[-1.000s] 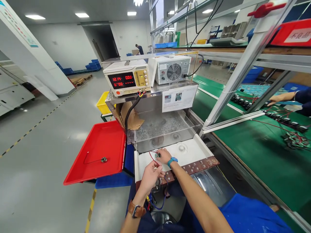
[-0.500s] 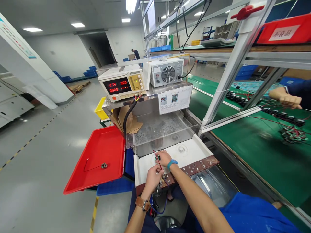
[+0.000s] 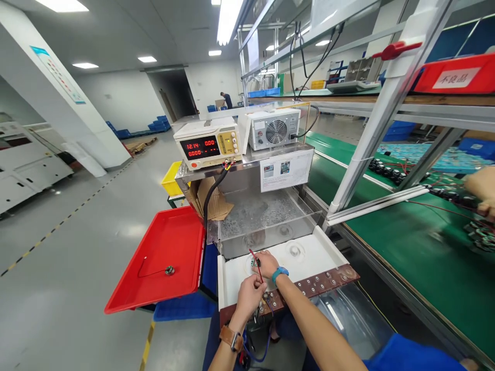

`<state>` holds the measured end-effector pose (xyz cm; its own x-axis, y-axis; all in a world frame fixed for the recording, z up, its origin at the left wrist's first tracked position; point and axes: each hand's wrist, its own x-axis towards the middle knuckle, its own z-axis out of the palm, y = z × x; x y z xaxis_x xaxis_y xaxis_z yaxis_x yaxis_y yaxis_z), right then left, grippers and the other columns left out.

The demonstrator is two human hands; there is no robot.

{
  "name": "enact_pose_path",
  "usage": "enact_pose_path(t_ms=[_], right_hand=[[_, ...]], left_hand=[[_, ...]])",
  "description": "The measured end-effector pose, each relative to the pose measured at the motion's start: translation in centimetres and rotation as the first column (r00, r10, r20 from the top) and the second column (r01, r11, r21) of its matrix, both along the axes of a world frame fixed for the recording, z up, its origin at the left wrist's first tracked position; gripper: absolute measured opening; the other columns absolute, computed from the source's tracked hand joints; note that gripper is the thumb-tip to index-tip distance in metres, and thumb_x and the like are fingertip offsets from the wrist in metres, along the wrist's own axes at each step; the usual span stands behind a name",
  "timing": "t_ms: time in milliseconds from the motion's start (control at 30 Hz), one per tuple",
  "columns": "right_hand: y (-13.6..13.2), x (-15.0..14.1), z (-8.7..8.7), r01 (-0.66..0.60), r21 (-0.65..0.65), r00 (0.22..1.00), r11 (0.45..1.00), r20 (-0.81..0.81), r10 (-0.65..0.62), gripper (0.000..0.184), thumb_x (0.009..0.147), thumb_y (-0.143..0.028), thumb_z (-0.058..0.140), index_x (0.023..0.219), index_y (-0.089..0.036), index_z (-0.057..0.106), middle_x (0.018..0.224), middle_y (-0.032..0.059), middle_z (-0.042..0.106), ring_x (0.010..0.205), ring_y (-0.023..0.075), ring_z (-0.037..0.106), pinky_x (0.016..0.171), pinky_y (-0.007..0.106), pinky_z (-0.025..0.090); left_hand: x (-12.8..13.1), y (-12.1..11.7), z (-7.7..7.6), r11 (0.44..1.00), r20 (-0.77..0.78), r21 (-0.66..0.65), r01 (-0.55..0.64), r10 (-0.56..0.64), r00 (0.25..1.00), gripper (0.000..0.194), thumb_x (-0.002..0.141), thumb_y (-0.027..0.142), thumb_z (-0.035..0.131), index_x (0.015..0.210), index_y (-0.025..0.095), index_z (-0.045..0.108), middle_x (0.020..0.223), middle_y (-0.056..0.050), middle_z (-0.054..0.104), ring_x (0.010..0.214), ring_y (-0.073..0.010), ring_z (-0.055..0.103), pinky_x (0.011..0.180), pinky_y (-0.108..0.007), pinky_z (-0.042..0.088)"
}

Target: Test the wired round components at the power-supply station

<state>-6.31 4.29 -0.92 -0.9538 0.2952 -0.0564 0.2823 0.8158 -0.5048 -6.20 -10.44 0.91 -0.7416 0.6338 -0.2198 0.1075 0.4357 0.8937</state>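
Observation:
My right hand point(image 3: 266, 263) presses a small round circuit board point(image 3: 254, 262) onto the white fixture plate point(image 3: 309, 252), fingers closed on it. A red wire point(image 3: 255, 260) rises from the board. My left hand point(image 3: 250, 292) is closed in a pinch on the wire ends, at the brown contact strip point(image 3: 317, 282) along the plate's front edge. The power supply point(image 3: 207, 142) above shows 12.14 and 0.00 in red digits.
A red tray point(image 3: 162, 257) at the left holds one wired board point(image 3: 168, 270). A fan unit point(image 3: 274, 129) sits beside the supply. A clear cover point(image 3: 266, 219) stands behind the plate. On the right, a green conveyor point(image 3: 402, 242) carries wired parts point(image 3: 386, 169), and another person's hand point(image 3: 479, 189) reaches in.
My left hand has moved forward and down from above the plate to the contact strip with the wire ends. My right hand stays on the board. The camera has tilted up.

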Motion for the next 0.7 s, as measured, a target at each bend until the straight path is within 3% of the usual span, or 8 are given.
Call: enact_pose_path(t_ms=[167,300,500,700], right_hand=[[-0.4,0.0,0.4,0.001,-0.016,1.000,1.000,0.007,-0.001,0.027,0.072,-0.031,0.067,0.098,-0.020,0.066,0.102,0.0071,0.065,0.100,0.0249,0.054,0.086,0.032,0.038],[-0.6,-0.3,-0.1,0.001,-0.025,1.000,1.000,-0.013,-0.002,0.026,0.071,-0.028,0.064,0.095,-0.020,0.067,0.103,0.0083,0.066,0.100,0.0264,0.056,0.087,0.033,0.039],[-0.7,-0.6,-0.8,0.026,-0.076,0.998,0.997,-0.052,-0.030,0.029,0.063,-0.024,0.061,0.092,-0.020,0.067,0.099,0.0068,0.066,0.100,0.0262,0.055,0.087,0.033,0.038],[-0.9,-0.6,-0.2,0.019,-0.146,0.993,0.989,-0.113,-0.036,0.018,0.060,-0.021,0.061,0.077,-0.019,0.063,0.095,0.0078,0.063,0.094,0.0256,0.057,0.081,0.032,0.041]], left_hand=[[0.2,0.1,0.4,1.000,-0.016,0.013,-0.028,0.029,0.999,0.012,0.070,0.030,0.063,0.066,0.019,0.058,0.058,0.002,0.057,0.059,-0.0157,0.053,0.060,-0.026,0.037],[0.0,0.2,-0.7,0.999,-0.035,0.013,-0.035,0.035,0.999,0.008,0.068,0.024,0.061,0.064,0.020,0.055,0.055,0.003,0.055,0.057,-0.0153,0.051,0.060,-0.027,0.035],[-1.5,0.2,-3.7,1.000,0.008,0.009,-0.024,0.024,1.000,0.021,0.064,0.035,0.071,0.065,0.020,0.056,0.055,0.003,0.057,0.059,-0.0147,0.053,0.061,-0.026,0.039],[-2.0,0.3,-4.0,0.996,0.066,0.090,-0.014,0.008,0.998,0.034,0.060,0.051,0.073,0.066,0.021,0.058,0.052,0.003,0.056,0.053,-0.0139,0.052,0.059,-0.026,0.040]])
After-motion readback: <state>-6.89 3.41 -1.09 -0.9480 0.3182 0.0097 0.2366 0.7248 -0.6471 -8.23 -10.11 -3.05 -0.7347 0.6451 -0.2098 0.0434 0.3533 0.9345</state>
